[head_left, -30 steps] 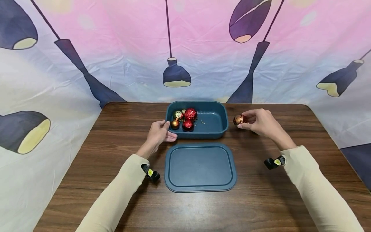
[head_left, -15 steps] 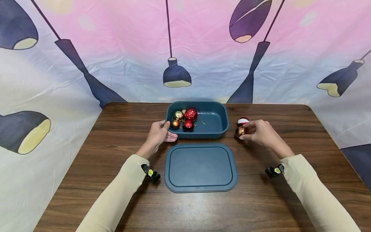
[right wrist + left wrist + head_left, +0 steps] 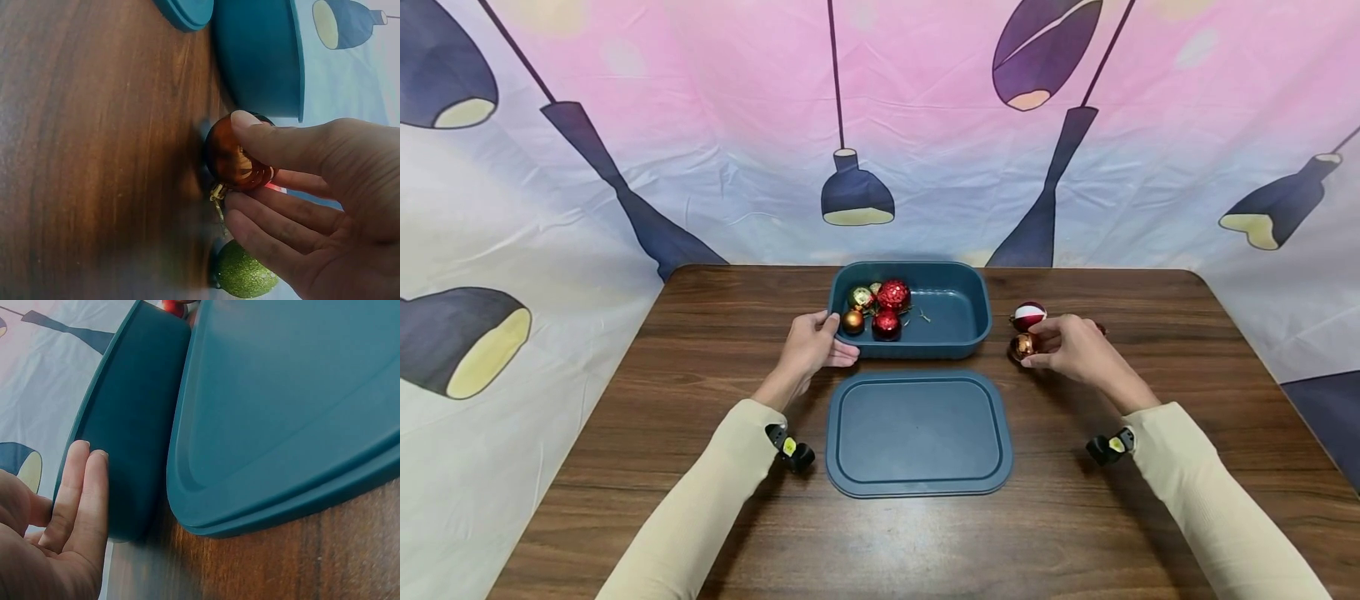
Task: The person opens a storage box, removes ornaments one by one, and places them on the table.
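Note:
My left hand (image 3: pixel 808 346) holds the near left corner of a dark teal box (image 3: pixel 951 321). Two of its fingers lie straight along the outer wall in the left wrist view, with the thumb at the corner. Inside the box's left part are a gold-and-green bauble (image 3: pixel 861 297), two red baubles (image 3: pixel 893 294) and a small orange bauble (image 3: pixel 852 322). Right of the box, my right hand (image 3: pixel 1075 350) pinches a shiny copper bauble (image 3: pixel 234 156) by thumb and fingers, close to the tabletop. A red-and-white striped bauble (image 3: pixel 1028 315) sits just behind it.
A flat teal lid (image 3: pixel 920 433) lies on the wooden table (image 3: pixel 700 358) in front of the box. A green glitter bauble (image 3: pixel 245 270) shows below the right hand in the right wrist view. Part of a red thing (image 3: pixel 1101 328) peeks out behind that hand. Printed cloth (image 3: pixel 760 183) hangs behind.
My right hand has come toward me and slightly right with the copper bauble, uncovering the striped bauble and then the red thing behind. The left hand and box have stayed put.

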`<state>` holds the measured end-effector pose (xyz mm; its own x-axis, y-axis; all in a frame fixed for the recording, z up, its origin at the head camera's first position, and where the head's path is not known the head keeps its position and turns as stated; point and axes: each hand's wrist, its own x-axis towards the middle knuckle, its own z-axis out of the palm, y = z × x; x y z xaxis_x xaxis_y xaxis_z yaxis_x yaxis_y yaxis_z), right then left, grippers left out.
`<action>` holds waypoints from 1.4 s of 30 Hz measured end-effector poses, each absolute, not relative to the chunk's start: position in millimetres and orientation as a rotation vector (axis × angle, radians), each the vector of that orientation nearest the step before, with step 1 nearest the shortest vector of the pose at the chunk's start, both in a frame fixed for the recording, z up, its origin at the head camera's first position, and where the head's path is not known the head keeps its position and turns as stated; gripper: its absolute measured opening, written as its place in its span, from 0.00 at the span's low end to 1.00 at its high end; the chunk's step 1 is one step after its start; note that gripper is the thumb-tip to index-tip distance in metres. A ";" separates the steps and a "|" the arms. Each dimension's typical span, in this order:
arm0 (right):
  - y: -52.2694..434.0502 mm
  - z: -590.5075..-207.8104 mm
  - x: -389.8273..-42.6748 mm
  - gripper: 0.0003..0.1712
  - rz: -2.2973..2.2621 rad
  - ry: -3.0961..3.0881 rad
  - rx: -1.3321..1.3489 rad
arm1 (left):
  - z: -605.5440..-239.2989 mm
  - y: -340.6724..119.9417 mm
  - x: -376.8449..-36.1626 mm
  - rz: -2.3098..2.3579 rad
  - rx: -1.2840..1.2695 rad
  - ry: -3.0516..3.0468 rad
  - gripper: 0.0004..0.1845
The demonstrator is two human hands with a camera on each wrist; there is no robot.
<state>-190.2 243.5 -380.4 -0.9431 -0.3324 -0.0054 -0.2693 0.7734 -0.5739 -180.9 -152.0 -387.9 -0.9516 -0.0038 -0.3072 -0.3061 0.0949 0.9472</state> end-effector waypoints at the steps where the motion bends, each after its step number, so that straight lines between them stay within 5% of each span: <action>1: 244.0 -380.2 -190.2 0.29 -0.903 2.855 -0.485 | -388.0 -151.9 -181.0 1.948 -0.310 2.145 0.27; 20: 237.6 -344.9 -199.6 0.27 -0.826 2.912 -0.488 | -385.9 -150.4 -181.8 1.936 -0.335 2.141 0.29; 42: 144.4 -334.5 -236.5 0.26 -0.972 2.726 -0.744 | -386.4 -151.2 -180.7 1.930 -0.363 2.137 0.30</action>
